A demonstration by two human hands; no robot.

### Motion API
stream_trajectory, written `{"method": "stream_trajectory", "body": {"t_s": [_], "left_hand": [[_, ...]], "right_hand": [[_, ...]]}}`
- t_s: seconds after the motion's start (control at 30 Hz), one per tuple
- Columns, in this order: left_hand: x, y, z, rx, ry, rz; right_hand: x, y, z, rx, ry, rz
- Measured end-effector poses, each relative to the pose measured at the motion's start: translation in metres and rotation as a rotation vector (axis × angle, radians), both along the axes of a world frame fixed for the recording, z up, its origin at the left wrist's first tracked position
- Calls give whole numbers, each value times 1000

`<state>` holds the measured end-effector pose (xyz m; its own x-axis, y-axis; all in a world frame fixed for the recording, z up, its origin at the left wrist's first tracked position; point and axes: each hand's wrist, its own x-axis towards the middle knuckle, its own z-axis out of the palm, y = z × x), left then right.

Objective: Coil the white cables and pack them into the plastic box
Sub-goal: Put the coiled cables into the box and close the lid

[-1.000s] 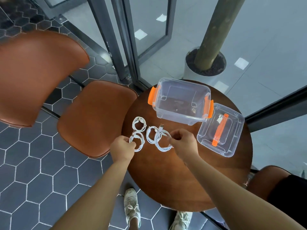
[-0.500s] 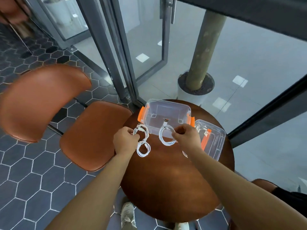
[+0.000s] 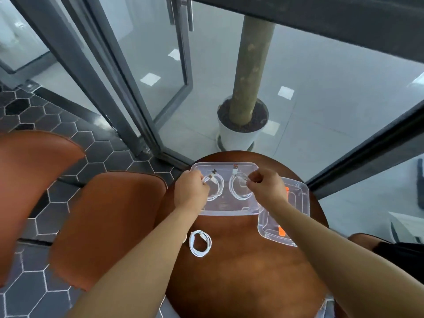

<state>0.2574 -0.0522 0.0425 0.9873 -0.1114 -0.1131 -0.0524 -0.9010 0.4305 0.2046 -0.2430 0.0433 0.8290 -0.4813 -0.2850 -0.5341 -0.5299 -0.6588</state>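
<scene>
Both hands have carried coils over the box (image 3: 226,212); left hand (image 3: 191,192) and right hand (image 3: 263,189) fingers pinch one each. Released unevenly, they could spring loose; another coil (image 3: 200,243) waits on the worktop (image 3: 247,271), lower centre.

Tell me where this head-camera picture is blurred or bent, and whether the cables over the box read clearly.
Head view: the orange chair at the left edge is smeared by motion, and wide-angle distortion bends the door frames. The left hand and right hand hold white coils over the clear box, which are pale but legible. The coil on the table is sharp. Lighting is soft, without harsh glare.
</scene>
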Motion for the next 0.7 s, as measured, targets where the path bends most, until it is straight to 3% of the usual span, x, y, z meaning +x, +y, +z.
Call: {"method": "stream_trajectory", "body": {"t_s": [0.1, 0.23, 0.33, 0.7], "left_hand": [[14, -7, -10, 155, -17, -170], [25, -15, -30, 437, 23, -372], [29, -23, -40, 575, 34, -472], [32, -48, -72, 730, 107, -606]], "right_hand": [[15, 6, -12, -104, 37, 38], [32, 17, -33, -319, 114, 257], [45, 21, -43, -371, 168, 383], [59, 20, -74, -437, 259, 578]]}}
